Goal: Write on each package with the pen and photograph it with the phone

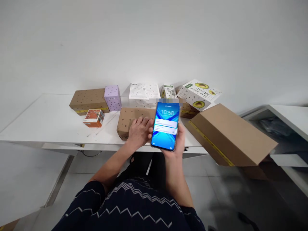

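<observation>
A lit smartphone (166, 126) with a blue screen reading 10:58 is in my right hand (180, 139), its fingers wrapped round the edge and back. On top of a brown dotted cardboard box (125, 122) rests my left hand (140, 132), palm down with fingers stretched over the lid. Its fingertips come close to the phone's left edge; whether they touch it I cannot tell. The phone hides the right end of that box. Nothing shows in the left hand.
Along the wall stand another brown dotted box (90, 99), a purple box (113, 98), a white dotted box (144, 91) and two avocado-print boxes (196, 93) (169, 91). A small orange box (93, 118) lies front left. A large carton (231, 134) juts over the table's right edge.
</observation>
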The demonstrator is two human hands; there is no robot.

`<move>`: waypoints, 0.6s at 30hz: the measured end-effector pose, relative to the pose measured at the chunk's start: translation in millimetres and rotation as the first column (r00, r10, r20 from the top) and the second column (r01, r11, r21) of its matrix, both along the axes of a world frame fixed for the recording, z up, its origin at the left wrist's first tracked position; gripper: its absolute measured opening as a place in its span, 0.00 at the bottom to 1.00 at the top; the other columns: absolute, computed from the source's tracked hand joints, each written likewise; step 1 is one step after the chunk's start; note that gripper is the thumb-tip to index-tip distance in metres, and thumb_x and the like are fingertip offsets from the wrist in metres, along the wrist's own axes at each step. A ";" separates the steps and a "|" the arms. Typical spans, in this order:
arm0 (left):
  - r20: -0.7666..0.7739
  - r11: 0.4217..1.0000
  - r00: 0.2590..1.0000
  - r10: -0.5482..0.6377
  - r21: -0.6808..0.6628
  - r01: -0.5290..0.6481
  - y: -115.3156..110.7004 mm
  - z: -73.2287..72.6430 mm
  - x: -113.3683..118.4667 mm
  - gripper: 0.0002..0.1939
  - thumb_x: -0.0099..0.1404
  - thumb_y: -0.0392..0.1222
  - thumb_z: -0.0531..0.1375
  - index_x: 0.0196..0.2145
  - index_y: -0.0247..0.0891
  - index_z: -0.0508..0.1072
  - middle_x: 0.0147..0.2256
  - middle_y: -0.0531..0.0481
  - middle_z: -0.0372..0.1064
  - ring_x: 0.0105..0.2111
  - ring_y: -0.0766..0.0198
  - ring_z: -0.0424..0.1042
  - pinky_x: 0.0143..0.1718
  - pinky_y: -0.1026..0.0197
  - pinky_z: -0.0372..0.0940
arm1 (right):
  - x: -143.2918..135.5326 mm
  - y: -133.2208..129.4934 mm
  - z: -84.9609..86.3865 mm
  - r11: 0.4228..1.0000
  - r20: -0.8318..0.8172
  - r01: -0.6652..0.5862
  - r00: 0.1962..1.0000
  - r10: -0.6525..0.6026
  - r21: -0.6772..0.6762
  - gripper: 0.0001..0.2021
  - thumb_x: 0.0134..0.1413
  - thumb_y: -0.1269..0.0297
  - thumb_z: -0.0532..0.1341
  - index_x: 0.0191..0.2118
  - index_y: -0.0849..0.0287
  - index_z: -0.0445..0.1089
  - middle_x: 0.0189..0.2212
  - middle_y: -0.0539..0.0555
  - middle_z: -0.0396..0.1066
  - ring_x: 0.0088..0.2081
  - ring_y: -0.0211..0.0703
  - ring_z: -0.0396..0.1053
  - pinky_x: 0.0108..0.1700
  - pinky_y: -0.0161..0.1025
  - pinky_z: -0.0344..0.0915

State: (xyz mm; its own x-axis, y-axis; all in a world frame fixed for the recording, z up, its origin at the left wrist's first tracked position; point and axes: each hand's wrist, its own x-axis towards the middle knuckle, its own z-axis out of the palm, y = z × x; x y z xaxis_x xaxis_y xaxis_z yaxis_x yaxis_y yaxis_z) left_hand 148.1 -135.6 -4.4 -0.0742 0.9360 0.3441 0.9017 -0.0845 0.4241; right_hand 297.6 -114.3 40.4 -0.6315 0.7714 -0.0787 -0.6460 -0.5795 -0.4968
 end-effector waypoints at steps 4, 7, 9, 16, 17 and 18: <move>-0.307 0.994 0.952 0.019 0.104 0.014 -6.9 17.0 7.0 0.17 0.73 0.45 0.47 0.49 0.38 0.71 0.49 0.40 0.71 0.50 0.51 0.66 0.49 0.49 0.58 | 36.3 13.6 -8.0 0.869 0.231 0.415 0.848 -0.476 0.269 0.27 0.54 0.44 0.55 0.53 0.54 0.69 0.45 0.57 0.76 0.42 0.52 0.75 0.42 0.50 0.72; -0.383 0.989 0.923 0.045 0.146 0.012 -6.2 17.3 7.4 0.17 0.73 0.45 0.47 0.47 0.38 0.72 0.48 0.41 0.72 0.48 0.52 0.67 0.47 0.50 0.58 | 68.1 32.4 -37.9 0.650 0.502 0.514 0.414 -0.760 0.560 0.27 0.54 0.46 0.57 0.56 0.54 0.66 0.45 0.55 0.74 0.39 0.45 0.74 0.40 0.43 0.70; -0.378 0.989 0.925 0.041 0.145 0.016 -5.3 16.0 7.0 0.18 0.73 0.45 0.47 0.47 0.37 0.73 0.47 0.41 0.72 0.48 0.52 0.67 0.47 0.49 0.59 | 85.7 44.9 -65.0 0.608 0.620 0.326 0.078 -0.781 0.724 0.29 0.54 0.47 0.58 0.57 0.58 0.66 0.44 0.57 0.74 0.41 0.46 0.72 0.45 0.45 0.67; -0.361 0.988 0.931 0.048 0.155 0.009 -6.3 15.3 6.5 0.18 0.74 0.45 0.47 0.47 0.38 0.74 0.48 0.42 0.73 0.49 0.53 0.68 0.48 0.50 0.59 | 92.7 63.4 -139.4 0.738 0.578 -0.299 -0.474 -0.665 0.605 0.29 0.58 0.54 0.56 0.61 0.63 0.65 0.53 0.70 0.68 0.49 0.60 0.66 0.50 0.53 0.60; -0.363 0.987 0.930 0.051 0.162 0.009 -6.3 14.9 6.4 0.18 0.74 0.45 0.47 0.47 0.38 0.74 0.48 0.42 0.73 0.49 0.53 0.68 0.48 0.51 0.59 | 90.0 64.1 -144.5 0.748 0.556 -0.340 -0.511 -0.655 0.570 0.28 0.58 0.54 0.57 0.62 0.62 0.65 0.54 0.70 0.67 0.49 0.61 0.66 0.50 0.53 0.59; -0.366 0.986 0.929 0.052 0.167 0.011 -6.2 14.2 6.3 0.18 0.74 0.45 0.47 0.48 0.38 0.74 0.48 0.43 0.74 0.49 0.53 0.68 0.48 0.51 0.59 | 87.7 64.9 -148.5 0.751 0.532 -0.374 -0.538 -0.654 0.544 0.28 0.59 0.55 0.57 0.62 0.62 0.65 0.55 0.70 0.66 0.49 0.61 0.66 0.50 0.53 0.59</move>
State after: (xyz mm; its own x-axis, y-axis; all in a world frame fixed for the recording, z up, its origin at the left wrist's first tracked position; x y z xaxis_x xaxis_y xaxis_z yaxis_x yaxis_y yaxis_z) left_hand 154.4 -141.8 9.8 0.0683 0.8642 0.4984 0.9936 -0.1038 0.0438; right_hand 385.2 -49.4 -108.1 0.1107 0.9847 0.1347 0.9395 -0.0595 -0.3373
